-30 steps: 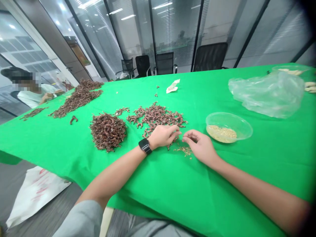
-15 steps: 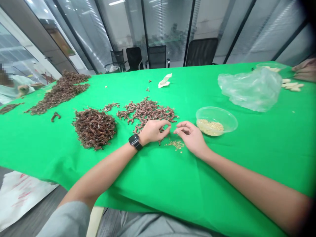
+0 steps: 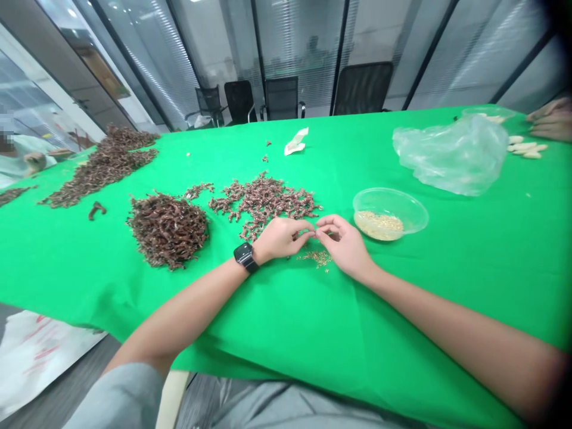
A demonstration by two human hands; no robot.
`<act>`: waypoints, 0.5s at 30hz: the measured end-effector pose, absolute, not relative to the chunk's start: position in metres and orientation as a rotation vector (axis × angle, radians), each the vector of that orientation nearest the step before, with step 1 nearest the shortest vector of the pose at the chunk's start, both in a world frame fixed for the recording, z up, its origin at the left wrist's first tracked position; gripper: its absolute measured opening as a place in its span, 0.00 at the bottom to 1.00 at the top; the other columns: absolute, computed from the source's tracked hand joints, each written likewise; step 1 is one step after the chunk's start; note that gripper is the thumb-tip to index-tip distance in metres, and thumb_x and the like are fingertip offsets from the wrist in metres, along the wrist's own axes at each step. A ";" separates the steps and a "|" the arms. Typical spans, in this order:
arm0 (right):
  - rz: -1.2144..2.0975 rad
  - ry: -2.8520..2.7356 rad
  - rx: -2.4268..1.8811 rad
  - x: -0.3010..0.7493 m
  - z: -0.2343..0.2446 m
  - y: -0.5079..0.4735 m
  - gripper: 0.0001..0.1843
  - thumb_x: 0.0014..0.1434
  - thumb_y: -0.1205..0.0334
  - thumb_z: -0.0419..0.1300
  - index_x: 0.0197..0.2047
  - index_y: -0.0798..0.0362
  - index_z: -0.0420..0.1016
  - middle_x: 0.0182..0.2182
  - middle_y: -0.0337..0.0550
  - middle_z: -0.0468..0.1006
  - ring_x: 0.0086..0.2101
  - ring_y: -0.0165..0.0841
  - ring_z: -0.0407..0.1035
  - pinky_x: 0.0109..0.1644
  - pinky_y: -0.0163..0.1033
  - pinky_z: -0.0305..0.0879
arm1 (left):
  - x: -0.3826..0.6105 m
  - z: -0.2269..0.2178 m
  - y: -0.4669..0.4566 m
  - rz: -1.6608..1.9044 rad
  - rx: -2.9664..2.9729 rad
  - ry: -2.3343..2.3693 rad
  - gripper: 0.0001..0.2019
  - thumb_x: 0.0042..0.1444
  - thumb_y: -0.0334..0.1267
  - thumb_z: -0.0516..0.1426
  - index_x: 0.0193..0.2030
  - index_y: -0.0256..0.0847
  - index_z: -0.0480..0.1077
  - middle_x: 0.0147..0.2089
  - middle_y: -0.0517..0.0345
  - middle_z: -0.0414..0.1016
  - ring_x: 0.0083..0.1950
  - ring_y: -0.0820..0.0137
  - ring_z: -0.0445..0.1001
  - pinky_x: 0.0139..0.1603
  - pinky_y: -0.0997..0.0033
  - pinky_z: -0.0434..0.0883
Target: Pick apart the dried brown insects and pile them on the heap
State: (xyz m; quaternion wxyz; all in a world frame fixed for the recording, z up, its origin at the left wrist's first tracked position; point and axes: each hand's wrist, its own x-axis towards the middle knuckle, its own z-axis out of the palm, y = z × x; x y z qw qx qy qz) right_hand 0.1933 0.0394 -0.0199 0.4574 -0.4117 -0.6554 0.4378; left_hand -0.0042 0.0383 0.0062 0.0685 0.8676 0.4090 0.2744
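Observation:
My left hand [image 3: 280, 239], wearing a black smartwatch [image 3: 244, 256], and my right hand [image 3: 343, 244] meet at the fingertips above the green cloth [image 3: 402, 310]. Anything pinched between them is too small to see. Just below lies a small scatter of golden bits [image 3: 318, 257]. A loose spread of small dried brown insects [image 3: 263, 201] sits right beyond my left hand, and a dense heap of them [image 3: 167, 231] lies to its left. Nearest my right hand stands a clear plastic bowl [image 3: 404, 205] holding pale golden bits.
A crumpled plastic bag [image 3: 451, 156] and pale pieces [image 3: 522, 149] lie at the right, beside a co-worker's hand [image 3: 550, 122]. A long brown pile [image 3: 100, 170] stretches left, towards a seated person [image 3: 27, 158]. Black chairs [image 3: 281, 98] stand beyond the table.
My fingertips have come together from a small gap. The whole scene has shifted left and up in the view as my head moved.

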 end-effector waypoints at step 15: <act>0.997 -1.753 -1.093 0.194 -0.014 0.036 0.12 0.64 0.55 0.58 0.32 0.52 0.74 0.25 0.39 0.76 0.26 0.32 0.66 0.31 0.38 0.58 | -0.006 0.006 0.038 0.670 2.903 1.262 0.12 0.70 0.39 0.49 0.48 0.41 0.73 0.31 0.56 0.79 0.31 0.68 0.76 0.31 0.70 0.63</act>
